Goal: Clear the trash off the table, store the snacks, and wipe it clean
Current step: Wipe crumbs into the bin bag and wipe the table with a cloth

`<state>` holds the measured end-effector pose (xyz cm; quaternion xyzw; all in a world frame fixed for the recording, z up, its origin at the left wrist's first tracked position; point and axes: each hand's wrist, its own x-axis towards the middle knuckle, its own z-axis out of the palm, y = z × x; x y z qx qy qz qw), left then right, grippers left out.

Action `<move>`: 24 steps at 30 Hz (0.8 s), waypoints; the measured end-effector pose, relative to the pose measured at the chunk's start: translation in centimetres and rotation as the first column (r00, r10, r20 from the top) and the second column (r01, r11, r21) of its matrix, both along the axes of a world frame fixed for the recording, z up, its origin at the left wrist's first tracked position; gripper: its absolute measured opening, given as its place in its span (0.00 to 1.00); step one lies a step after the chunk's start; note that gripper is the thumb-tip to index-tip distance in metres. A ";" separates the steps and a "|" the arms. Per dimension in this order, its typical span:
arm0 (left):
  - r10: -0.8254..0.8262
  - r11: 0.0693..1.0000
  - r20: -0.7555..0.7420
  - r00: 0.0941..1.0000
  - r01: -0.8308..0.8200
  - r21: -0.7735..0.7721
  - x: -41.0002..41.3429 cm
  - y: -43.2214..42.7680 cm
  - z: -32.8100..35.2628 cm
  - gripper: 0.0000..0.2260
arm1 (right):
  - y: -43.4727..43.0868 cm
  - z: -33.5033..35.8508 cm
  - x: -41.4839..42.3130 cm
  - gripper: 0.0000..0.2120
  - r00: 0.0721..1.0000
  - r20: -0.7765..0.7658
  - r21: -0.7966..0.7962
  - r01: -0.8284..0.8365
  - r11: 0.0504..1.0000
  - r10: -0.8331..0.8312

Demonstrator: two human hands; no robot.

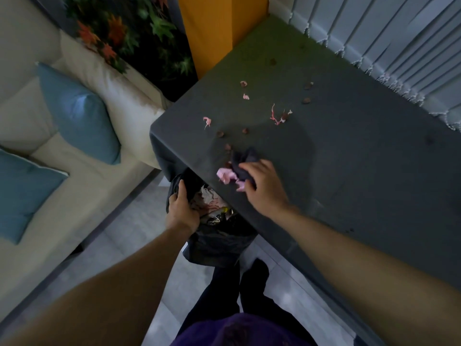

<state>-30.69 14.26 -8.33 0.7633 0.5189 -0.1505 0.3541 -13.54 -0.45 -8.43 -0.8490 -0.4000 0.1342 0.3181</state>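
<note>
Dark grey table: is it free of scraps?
No, pink shreds and small brown bits lie scattered on the dark grey table beyond the right hand.

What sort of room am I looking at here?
Most likely a living room or lounge: a cream sofa with blue cushions stands beside a dark-covered table, and vertical blinds hang along the table's other side.

- One view only, from a camera worn on the person's head.
- It looks steeply down and a little forward, over both forearms, onto the near corner of the table (pixel 349 171).
- It is close: the left hand (pixel 183 208) at the bin bag (pixel 219 243) and the right hand (pixel 264 188) on the cloth (pixel 245 157) lie near the middle.
- The wide lens bends the edges, where the sofa (pixel 82 186) and the blinds (pixel 399 46) show.
</note>
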 end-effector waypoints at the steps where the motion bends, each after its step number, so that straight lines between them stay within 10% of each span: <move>1: 0.000 1.000 0.011 1.000 0.000 -0.001 -0.1 0.0 0.0 0.41 | 0.0 0.0 -1.2 0.21 0.999 -0.003 0.006 -0.040 0.999 0.040; 7: -0.001 1.000 -0.006 1.000 0.001 -0.004 -0.3 -0.1 0.2 0.41 | -0.6 0.0 -4.7 0.19 0.952 0.043 0.087 -0.305 0.948 0.303; 13: 0.034 0.999 0.018 0.999 -0.034 0.013 -0.8 -0.1 0.6 0.40 | 0.4 0.2 -1.6 0.18 0.994 0.052 0.015 0.092 0.996 -0.093; 19: 0.058 0.998 0.042 0.997 -0.059 0.030 -0.6 0.5 0.8 0.39 | -0.3 0.2 -3.3 0.15 0.954 0.042 0.085 -0.299 0.951 0.296; 24: 0.096 0.995 0.064 0.993 -0.098 0.027 -0.7 1.9 0.9 0.39 | 1.7 1.0 2.0 0.14 0.967 0.092 0.210 0.214 0.954 -0.237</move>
